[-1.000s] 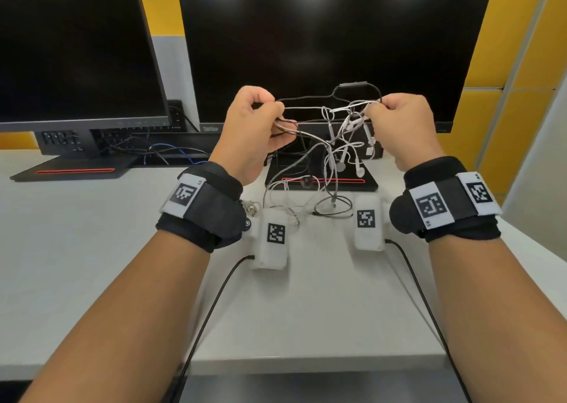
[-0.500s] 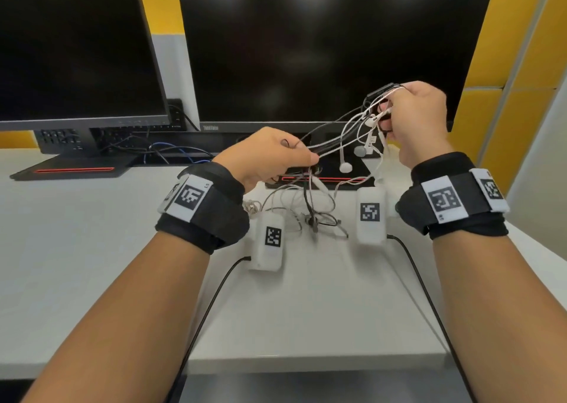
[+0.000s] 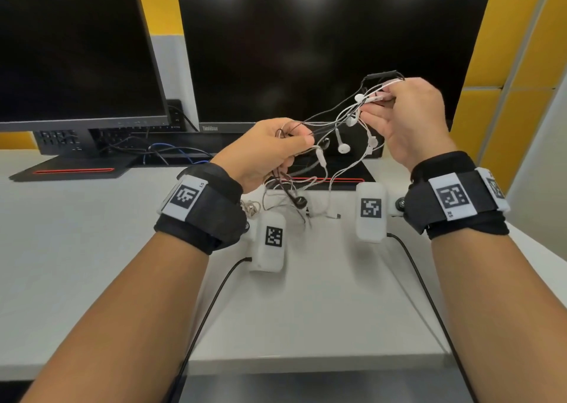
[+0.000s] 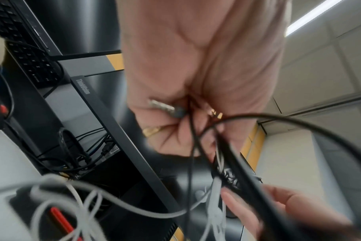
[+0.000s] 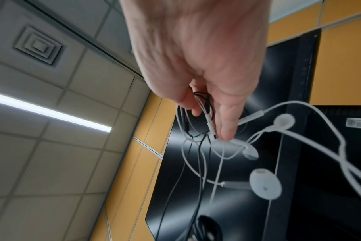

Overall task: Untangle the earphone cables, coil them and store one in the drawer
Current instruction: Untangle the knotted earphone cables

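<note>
My left hand (image 3: 270,151) and right hand (image 3: 408,117) each pinch the tangled earphone cables (image 3: 334,126) above the table (image 3: 92,249), loose ends trailing near its far edge.

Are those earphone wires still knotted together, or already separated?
Still tangled. White and black earphone cables cross and loop together between the left hand and right hand, both pinching the bundle.

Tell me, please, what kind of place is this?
Probably an office desk: two dark monitors stand on a white table, a keyboard sits behind them, and the ceiling has tiles and strip lights.
</note>
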{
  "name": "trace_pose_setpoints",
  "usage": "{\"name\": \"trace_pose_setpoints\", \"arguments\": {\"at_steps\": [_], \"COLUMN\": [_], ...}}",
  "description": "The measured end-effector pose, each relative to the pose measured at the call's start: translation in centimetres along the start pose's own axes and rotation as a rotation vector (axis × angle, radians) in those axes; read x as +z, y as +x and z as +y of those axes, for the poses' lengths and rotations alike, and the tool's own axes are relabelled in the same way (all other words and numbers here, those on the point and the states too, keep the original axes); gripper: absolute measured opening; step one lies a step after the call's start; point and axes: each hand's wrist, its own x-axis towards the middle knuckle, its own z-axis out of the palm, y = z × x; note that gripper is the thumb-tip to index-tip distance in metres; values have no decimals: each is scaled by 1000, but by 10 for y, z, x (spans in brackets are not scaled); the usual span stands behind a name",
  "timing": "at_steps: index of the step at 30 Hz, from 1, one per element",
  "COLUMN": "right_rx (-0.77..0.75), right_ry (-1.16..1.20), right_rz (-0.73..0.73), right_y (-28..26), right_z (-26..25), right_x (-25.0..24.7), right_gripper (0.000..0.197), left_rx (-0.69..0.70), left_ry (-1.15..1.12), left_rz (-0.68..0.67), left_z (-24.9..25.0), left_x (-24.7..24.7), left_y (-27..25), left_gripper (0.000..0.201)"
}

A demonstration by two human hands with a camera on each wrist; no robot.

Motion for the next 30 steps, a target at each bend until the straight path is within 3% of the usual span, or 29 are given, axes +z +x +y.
{"name": "trace_pose_setpoints", "arguments": {"at_steps": [4, 10, 13, 16, 19, 23, 25, 28, 30], "right_rx": [27, 69, 99, 76, 47, 36, 29, 19, 22], "right_ry": [41, -208, -61, 44, 78, 42, -23, -90, -89], "right_rz": [-60, -144, -198, -312, -388, -419, -449, -492, -522], "right_y": [-7, -15, -18, -20, -22, -22, -22, -22, -23], "right_z": [-4, -7, -8, -8, -9, -9, -9, -7, -7], "right_x": [0, 1, 3, 3, 4, 3, 3, 3, 3], "right_gripper": [12, 21, 23, 23, 27, 26, 26, 28, 30], "left_rx": [-60, -70, -111, -131, -119, -88, -101, -136, -134], "left_ry": [137, 96, 21, 119, 230, 213, 198, 169, 172], "left_rz": [45, 118, 58, -26, -106, -43, -46, -24, 31], "left_z": [0, -1, 4, 4, 1, 3, 5, 9, 10], "left_x": [-1, 1, 3, 4, 5, 5, 4, 5, 6], "left_y": [0, 0, -3, -4, -4, -4, -5, -4, -2], "left_gripper": [8, 12, 13, 5, 10, 2, 18, 60, 57]}}
